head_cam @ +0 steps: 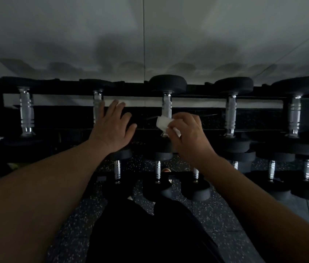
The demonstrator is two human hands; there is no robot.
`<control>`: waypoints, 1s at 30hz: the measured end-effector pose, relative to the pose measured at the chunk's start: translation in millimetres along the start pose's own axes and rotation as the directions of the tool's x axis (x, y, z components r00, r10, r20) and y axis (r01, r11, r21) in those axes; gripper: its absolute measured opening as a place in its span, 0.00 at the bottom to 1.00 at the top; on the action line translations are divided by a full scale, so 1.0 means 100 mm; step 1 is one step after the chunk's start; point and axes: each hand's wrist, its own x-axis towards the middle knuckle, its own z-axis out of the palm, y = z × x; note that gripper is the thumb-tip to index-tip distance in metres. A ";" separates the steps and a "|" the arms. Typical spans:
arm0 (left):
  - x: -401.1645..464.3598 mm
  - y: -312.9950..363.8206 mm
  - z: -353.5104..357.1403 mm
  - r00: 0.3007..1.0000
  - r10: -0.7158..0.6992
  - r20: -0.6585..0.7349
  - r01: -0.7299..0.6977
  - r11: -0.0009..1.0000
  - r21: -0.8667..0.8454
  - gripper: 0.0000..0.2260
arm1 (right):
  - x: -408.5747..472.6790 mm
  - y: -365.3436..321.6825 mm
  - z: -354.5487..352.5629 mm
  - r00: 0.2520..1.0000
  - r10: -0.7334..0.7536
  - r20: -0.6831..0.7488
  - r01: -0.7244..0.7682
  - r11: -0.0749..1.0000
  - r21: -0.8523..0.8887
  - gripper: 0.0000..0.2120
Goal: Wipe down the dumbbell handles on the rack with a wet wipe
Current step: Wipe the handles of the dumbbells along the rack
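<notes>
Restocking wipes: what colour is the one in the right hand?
White wipe, pinched by the right hand; head view.

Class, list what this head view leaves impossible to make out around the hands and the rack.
- Second handle: lower part hidden by the left hand.
- Middle handle: lower end covered by the wipe and right hand.
- Rack: cut off at both side edges.
- Weight markings: too dark to read.

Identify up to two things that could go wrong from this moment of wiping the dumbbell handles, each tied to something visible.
1. The right hand holds the wet wipe bunched small against the middle handle, so it may miss part of the chrome.
2. The left hand lies open across the next handle, possibly re-soiling it.
</notes>
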 end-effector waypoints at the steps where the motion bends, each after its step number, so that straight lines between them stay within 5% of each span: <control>1: 0.01 0.00 0.01 1.000 0.000 -0.001 0.000 1.000 0.002 0.29 | 0.06 0.06 -0.01 1.000 -0.008 -0.005 0.008 1.000 -0.008 0.07; 14: 0.02 0.00 0.05 0.999 0.036 -0.038 -0.035 0.999 0.022 0.25 | 0.75 0.26 0.41 0.989 0.008 -0.145 -0.006 1.000 0.010 0.05; 22: 0.02 0.00 0.05 0.998 0.041 -0.039 -0.040 0.999 0.029 0.25 | 0.46 0.28 0.38 1.000 -0.016 0.000 0.016 1.000 -0.027 0.04; 30: 0.00 -0.01 0.05 0.998 0.044 -0.048 -0.045 0.999 -0.011 0.25 | 0.84 0.27 0.31 0.995 -0.098 -0.033 0.093 0.988 -0.127 0.06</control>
